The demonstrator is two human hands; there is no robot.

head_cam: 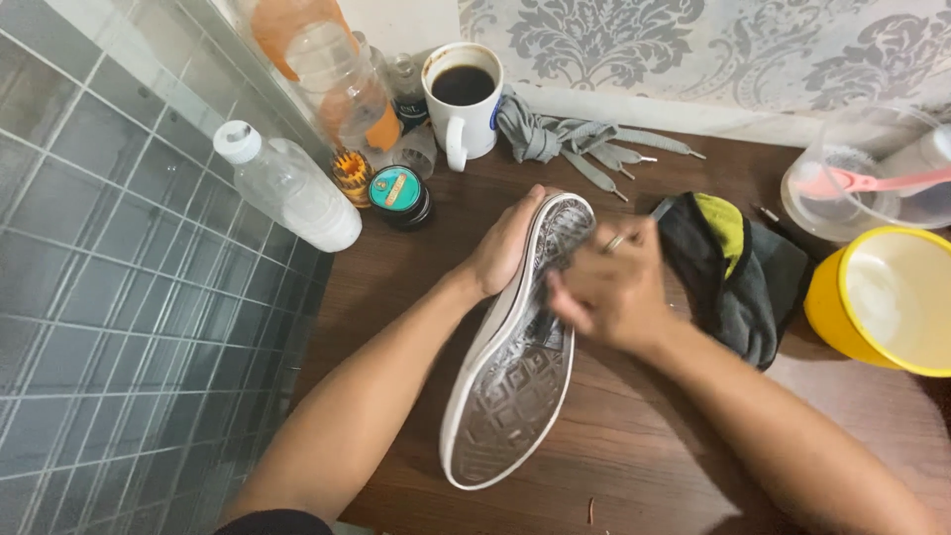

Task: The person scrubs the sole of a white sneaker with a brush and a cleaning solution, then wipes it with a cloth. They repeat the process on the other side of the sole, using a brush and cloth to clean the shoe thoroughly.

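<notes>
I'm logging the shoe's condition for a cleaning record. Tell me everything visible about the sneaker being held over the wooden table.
The white-edged sneaker is turned sole-up, its grey rubber outsole with a diamond tread facing the camera and a white rubber band around the rim. It lies lengthwise, toe end away from the person, over the brown wooden table. The left hand grips its far end; the right hand, blurred, presses on the sole's middle. The upper is hidden.

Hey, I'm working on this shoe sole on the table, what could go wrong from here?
The full mug of dark liquid stands just beyond the shoe; a push by the left hand might tip it onto the laces. The right hand is blurred over the sole, so the shoe may slip. The yellow bowl sits close to that forearm and might get knocked.
</notes>
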